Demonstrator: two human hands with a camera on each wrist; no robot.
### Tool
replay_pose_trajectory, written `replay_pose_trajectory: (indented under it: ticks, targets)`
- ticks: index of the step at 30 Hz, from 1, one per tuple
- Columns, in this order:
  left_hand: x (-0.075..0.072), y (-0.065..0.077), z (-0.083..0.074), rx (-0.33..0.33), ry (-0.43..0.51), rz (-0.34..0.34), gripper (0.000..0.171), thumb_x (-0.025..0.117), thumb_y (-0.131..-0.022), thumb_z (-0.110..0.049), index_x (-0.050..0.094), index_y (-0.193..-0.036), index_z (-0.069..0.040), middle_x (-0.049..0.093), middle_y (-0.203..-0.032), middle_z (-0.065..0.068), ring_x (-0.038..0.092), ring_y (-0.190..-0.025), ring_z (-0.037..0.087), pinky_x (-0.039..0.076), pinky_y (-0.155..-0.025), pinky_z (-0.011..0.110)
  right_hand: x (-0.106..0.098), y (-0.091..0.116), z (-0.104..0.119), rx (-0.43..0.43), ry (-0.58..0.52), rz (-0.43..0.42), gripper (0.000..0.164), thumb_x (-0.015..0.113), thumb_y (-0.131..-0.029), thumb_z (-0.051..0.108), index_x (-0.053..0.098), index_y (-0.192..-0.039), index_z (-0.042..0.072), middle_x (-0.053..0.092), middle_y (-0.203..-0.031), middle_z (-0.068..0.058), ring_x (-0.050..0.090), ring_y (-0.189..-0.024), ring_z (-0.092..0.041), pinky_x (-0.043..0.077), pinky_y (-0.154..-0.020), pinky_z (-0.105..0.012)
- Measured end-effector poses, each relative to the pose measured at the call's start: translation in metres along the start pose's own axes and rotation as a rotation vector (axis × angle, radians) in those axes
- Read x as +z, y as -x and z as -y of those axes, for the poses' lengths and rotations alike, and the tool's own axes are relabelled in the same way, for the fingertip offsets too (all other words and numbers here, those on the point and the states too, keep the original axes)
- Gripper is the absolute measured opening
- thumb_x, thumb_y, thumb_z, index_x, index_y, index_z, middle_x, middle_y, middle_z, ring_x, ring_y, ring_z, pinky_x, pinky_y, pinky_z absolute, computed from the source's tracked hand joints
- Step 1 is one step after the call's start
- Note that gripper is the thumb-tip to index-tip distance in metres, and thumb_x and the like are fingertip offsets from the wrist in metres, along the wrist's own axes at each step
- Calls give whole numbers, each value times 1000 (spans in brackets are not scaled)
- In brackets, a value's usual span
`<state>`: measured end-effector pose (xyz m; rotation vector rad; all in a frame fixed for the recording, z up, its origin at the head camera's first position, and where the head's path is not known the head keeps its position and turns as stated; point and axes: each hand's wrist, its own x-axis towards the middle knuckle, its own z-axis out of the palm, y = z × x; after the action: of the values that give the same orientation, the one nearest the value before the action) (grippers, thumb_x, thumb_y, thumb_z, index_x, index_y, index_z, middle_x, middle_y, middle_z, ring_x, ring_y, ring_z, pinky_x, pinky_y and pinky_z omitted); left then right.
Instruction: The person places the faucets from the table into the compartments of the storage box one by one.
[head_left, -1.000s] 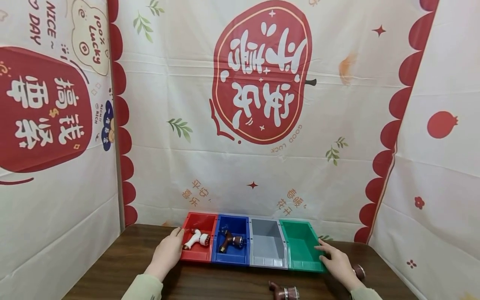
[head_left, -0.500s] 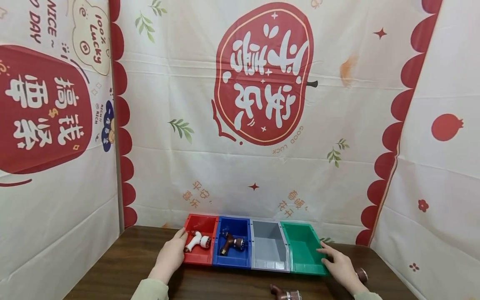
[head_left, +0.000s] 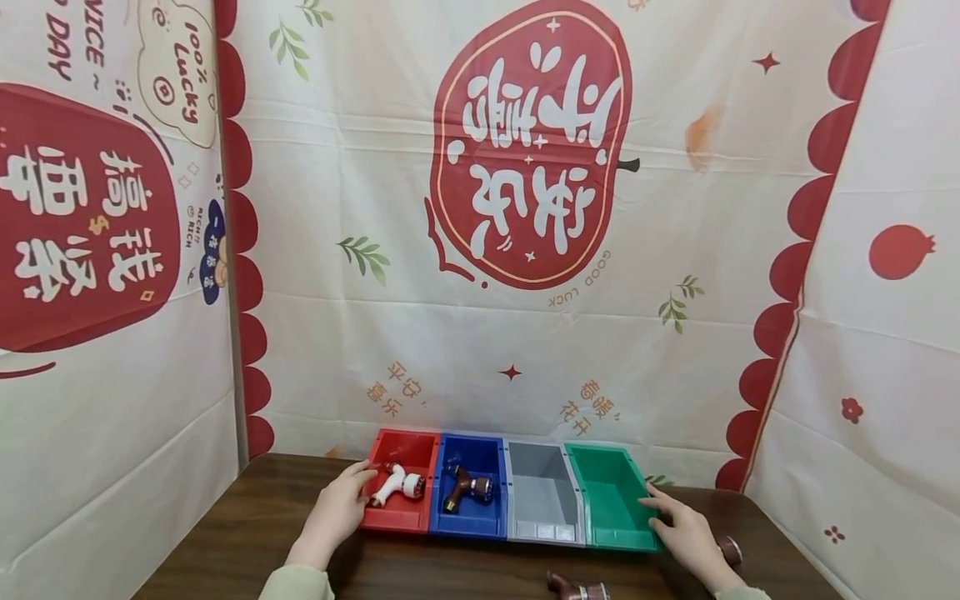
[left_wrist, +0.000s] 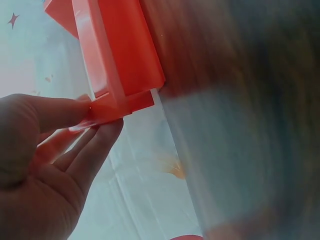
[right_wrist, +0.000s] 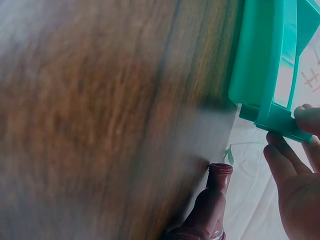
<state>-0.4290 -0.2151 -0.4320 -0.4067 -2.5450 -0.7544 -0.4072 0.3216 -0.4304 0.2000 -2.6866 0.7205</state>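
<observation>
A row of joined bins stands on the table. My left hand pinches the rim of the red bin at the left end, thumb on one side and fingers on the other in the left wrist view. At the right end, my right hand holds the edge of the green bin between thumb and fingers. A white tap lies in the red bin. The blue bin beside it contains a brown tap. Nothing lies in the grey bin or the green one.
Another brown tap lies at the front of the wooden table, partly cut off by the frame. Beside my right wrist is one more brown piece, mostly hidden. A printed cloth hangs behind and along both sides.
The head view has shifted slightly. Both hands keep their hold on the two ends of the bin row, and the taps stay where they were.
</observation>
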Motion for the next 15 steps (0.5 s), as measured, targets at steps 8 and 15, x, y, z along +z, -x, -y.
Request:
replay_pose_trajectory:
  ticks: [8, 15]
  targets:
    - [-1, 2, -1, 9, 4, 4, 38, 66, -79, 10, 67, -115, 1, 57, -130, 18, 58, -114, 35, 48, -91, 50, -1, 2, 2, -17, -13, -2, 29, 64, -85, -2, 70, -114, 0, 51, -137, -23, 48, -123, -45, 44, -92, -59]
    - [0, 2, -3, 41, -41, -31, 35, 65, -80, 10, 68, -114, 2, 57, -127, 20, 61, -109, 34, 50, -90, 48, -4, 2, 3, -21, -15, 17, 30, 65, -85, -1, 70, -114, 0, 51, -137, -24, 49, -122, -45, 45, -90, -58]
